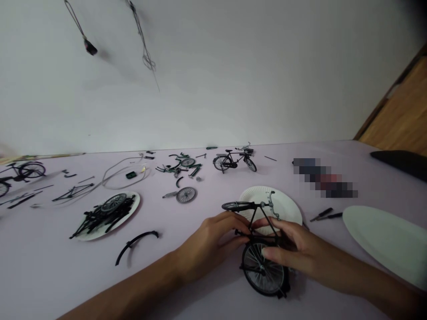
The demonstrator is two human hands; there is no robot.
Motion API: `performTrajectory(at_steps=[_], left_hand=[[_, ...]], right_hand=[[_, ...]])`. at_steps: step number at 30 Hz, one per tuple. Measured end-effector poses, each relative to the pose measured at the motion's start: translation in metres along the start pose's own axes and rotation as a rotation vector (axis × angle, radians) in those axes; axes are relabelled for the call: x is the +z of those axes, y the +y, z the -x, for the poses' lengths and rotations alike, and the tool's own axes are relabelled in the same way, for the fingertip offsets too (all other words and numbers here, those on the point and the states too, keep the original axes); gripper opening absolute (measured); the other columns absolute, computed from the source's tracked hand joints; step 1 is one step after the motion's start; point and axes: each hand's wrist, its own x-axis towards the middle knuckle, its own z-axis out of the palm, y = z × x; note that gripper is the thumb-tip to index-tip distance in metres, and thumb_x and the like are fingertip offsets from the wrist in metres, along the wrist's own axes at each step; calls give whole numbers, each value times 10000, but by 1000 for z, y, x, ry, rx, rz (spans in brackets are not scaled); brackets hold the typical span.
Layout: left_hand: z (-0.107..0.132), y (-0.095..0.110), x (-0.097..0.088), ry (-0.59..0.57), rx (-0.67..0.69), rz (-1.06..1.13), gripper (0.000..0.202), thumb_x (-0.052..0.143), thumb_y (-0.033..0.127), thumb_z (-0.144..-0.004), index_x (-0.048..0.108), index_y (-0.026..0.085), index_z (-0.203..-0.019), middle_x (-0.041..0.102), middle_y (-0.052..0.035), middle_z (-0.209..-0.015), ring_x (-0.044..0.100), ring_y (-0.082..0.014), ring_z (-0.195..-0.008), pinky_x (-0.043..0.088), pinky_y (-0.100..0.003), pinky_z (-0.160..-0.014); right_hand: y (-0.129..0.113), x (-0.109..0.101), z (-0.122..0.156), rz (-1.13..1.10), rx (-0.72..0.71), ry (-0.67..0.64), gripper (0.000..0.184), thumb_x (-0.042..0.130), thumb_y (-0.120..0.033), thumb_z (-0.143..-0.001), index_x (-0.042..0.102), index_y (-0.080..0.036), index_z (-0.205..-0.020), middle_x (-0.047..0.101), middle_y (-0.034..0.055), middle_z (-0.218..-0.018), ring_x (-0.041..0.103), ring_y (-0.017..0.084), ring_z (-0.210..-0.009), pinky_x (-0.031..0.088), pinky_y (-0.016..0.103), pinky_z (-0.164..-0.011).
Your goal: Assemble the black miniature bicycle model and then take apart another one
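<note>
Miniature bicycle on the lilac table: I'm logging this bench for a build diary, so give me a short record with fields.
Left hand: gripping the miniature black bicycle by its frame
Right hand: also on the bicycle, fingers beside its lower wheel
Partly under bicycle: white paper plate
Nearby: black mudguard, loose spoked wheel
Right of plate: two small screwdrivers
Farther back: complete-looking model bicycle

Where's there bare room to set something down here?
Bare tabletop lies between the black mudguard and the left hand, and between the right hand and the large white plate. Crowded along the back, among loose bicycle parts.
</note>
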Motion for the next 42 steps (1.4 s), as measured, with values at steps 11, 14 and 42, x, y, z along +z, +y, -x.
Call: performTrajectory(at_steps=[11,14,42], left_hand=[[-1,-4,0,48,-61,92,87,634,169,-917,638,161,-1003,696,-78,-1099,666,-166,-1020,530,-301,-914],[-1,-4,0,54,-61,111,80,623,160,-921,642,159,-999,698,-81,-1098,666,-166,-1023,530,-306,-919],[0,-4,-9,-52,16,-93,143,596,158,-931,603,197,-1068,655,-69,-1134,621,-166,-1058,517,-318,-923]], right_hand=[[0,-3,0,-88,14,-24,510,649,-369,-908,510,-259,-1386,642,44,-1261,609,229,-1152,478,354,-995],[-3,-3,-1,-102,23,-33,502,648,-395,-909,520,-263,-1376,662,37,-1205,620,221,-1117,494,341,-955],[-5,7,0,-192,-50,-39,497,682,-339,-890,567,-273,-1368,614,48,-1362,574,242,-1229,427,412,-1089]])
